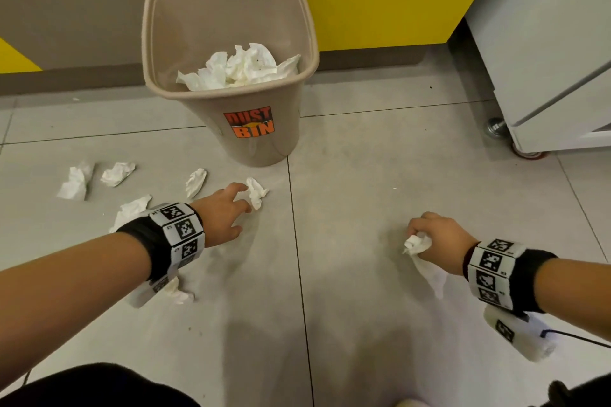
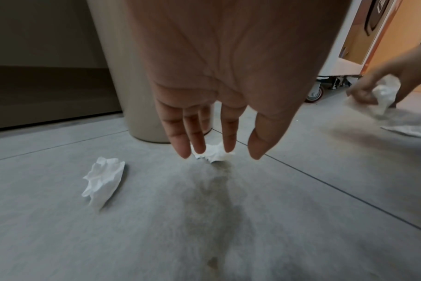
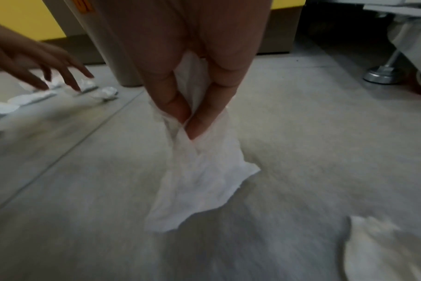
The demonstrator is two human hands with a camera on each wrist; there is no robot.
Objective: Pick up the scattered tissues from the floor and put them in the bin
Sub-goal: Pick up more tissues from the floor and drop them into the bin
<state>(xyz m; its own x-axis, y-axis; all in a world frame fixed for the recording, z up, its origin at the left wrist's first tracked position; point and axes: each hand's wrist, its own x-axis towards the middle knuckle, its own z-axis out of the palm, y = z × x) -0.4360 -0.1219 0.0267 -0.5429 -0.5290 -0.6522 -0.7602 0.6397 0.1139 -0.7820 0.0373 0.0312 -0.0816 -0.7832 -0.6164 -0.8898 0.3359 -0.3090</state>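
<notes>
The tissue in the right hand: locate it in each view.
Head: the held tissue is lower right, under the right hand.
Left wrist: far right edge.
Right wrist: centre, hanging from the fingers.
Shared landmark: the bin.

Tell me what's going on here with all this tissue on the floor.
A person is clearing crumpled tissues off a tiled floor into a beige dustbin, which already holds a pile of them. Their right hand grips one tissue that hangs from its fingers. Their left hand, fingers spread, reaches for another tissue lying just in front of the bin and has not closed on it. Several more tissues lie scattered to the left.
</notes>
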